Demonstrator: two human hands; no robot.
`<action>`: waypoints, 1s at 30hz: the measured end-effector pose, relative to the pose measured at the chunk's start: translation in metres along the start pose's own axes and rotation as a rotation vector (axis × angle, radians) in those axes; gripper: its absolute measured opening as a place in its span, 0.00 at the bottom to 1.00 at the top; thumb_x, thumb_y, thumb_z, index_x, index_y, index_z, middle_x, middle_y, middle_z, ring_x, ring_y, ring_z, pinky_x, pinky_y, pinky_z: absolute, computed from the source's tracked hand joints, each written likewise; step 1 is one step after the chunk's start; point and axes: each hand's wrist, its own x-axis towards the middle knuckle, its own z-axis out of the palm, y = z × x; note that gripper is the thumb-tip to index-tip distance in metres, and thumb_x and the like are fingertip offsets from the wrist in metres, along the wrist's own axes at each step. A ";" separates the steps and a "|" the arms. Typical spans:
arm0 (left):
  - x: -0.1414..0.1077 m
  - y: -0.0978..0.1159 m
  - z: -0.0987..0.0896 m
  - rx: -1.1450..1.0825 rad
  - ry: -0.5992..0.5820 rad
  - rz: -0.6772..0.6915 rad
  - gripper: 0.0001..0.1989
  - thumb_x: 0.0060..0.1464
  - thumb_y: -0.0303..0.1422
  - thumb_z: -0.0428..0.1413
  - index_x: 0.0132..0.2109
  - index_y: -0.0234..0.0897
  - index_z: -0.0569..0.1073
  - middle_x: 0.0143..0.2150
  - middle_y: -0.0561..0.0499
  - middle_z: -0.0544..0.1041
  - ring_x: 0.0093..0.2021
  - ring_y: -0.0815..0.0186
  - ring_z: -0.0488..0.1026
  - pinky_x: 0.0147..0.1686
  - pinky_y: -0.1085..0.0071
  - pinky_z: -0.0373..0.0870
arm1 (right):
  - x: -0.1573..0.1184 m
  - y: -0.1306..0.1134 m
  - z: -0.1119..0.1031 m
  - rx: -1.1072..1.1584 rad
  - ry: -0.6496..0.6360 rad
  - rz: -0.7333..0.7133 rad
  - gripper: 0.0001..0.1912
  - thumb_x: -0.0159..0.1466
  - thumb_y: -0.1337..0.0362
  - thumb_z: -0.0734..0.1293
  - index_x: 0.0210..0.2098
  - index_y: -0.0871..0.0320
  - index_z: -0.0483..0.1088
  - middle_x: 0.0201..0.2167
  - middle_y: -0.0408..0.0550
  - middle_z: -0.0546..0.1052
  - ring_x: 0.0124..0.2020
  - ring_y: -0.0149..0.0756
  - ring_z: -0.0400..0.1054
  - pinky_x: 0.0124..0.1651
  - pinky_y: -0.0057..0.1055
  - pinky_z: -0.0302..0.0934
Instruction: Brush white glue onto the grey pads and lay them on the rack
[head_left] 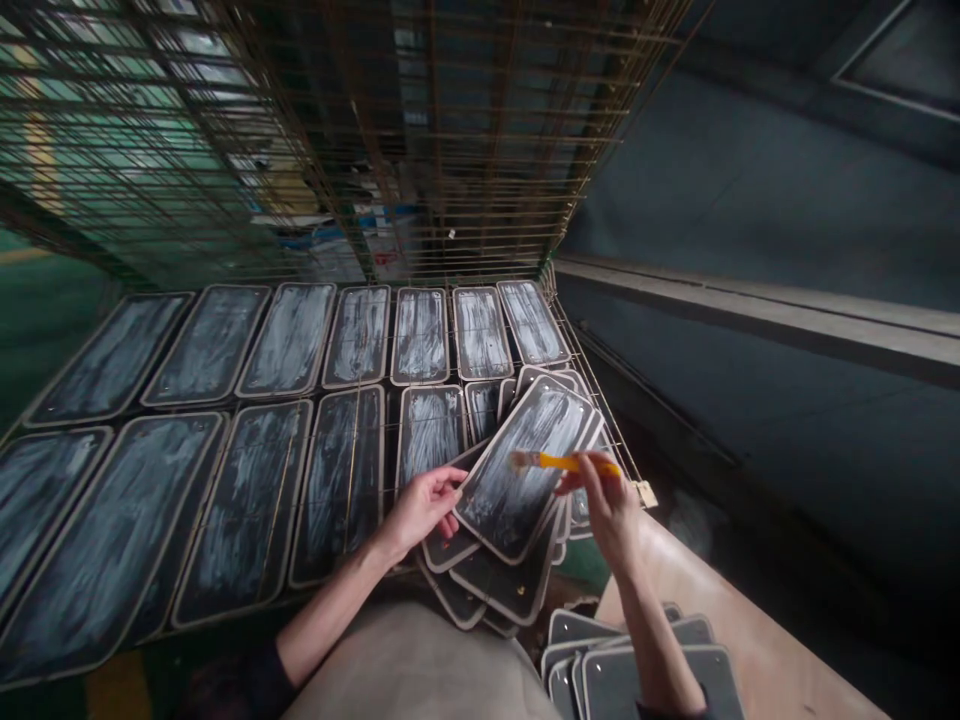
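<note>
My left hand [426, 512] pinches the left edge of a dark rectangular panel [525, 470] with a pale rim. White streaks cover much of that panel, which lies tilted on top of a fanned stack of similar panels [510, 585]. In my right hand [606, 500] is a brush [559, 462] with a yellow-orange handle. Its bristles point left, over the middle of the top panel; whether they touch the surface is hard to tell.
Two rows of white-streaked panels [262, 490] lie on a wire rack [356, 440]. Raised wire grids [480, 130] stand behind. At lower right, more dark panels [660, 680] sit on a wooden board [697, 570]. A grey wall [750, 220] rises at the right.
</note>
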 end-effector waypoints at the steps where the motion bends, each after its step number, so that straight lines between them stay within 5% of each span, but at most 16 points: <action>1: 0.000 0.001 0.000 0.003 0.004 0.002 0.19 0.53 0.37 0.56 0.49 0.29 0.68 0.26 0.56 0.68 0.19 0.71 0.71 0.17 0.76 0.69 | 0.015 0.005 0.002 0.029 0.078 -0.018 0.13 0.67 0.54 0.61 0.40 0.57 0.68 0.21 0.41 0.75 0.24 0.36 0.72 0.34 0.31 0.66; 5: -0.002 0.005 0.002 0.009 0.021 -0.010 0.18 0.53 0.37 0.56 0.48 0.30 0.68 0.26 0.56 0.67 0.18 0.71 0.70 0.16 0.76 0.68 | 0.050 0.013 0.011 0.130 0.255 -0.046 0.15 0.66 0.52 0.61 0.40 0.58 0.67 0.23 0.42 0.75 0.22 0.35 0.72 0.33 0.32 0.66; 10: -0.001 0.005 0.003 0.020 0.032 -0.006 0.18 0.53 0.38 0.55 0.48 0.30 0.68 0.27 0.56 0.68 0.18 0.71 0.71 0.15 0.77 0.67 | 0.065 0.022 0.022 0.257 0.177 0.048 0.18 0.64 0.49 0.63 0.39 0.59 0.67 0.20 0.41 0.74 0.19 0.37 0.72 0.26 0.31 0.66; 18: -0.002 0.006 0.005 0.034 0.073 0.000 0.19 0.52 0.38 0.56 0.47 0.31 0.69 0.27 0.56 0.68 0.19 0.71 0.70 0.16 0.77 0.68 | 0.114 0.049 0.024 0.256 0.303 -0.002 0.17 0.63 0.49 0.63 0.37 0.58 0.65 0.17 0.39 0.72 0.16 0.34 0.68 0.24 0.30 0.65; 23: -0.003 0.006 0.007 0.055 0.097 -0.005 0.18 0.52 0.36 0.55 0.47 0.30 0.69 0.26 0.56 0.68 0.18 0.71 0.70 0.16 0.76 0.68 | 0.104 0.047 0.015 0.117 0.334 -0.040 0.17 0.65 0.49 0.60 0.39 0.58 0.65 0.18 0.40 0.73 0.18 0.34 0.70 0.30 0.31 0.65; 30: -0.002 0.003 0.007 0.032 0.100 -0.003 0.19 0.51 0.38 0.57 0.47 0.30 0.69 0.26 0.56 0.69 0.18 0.70 0.71 0.16 0.75 0.68 | 0.055 0.034 0.007 -0.115 0.370 -0.034 0.17 0.68 0.50 0.58 0.41 0.58 0.66 0.21 0.42 0.75 0.24 0.36 0.72 0.36 0.31 0.63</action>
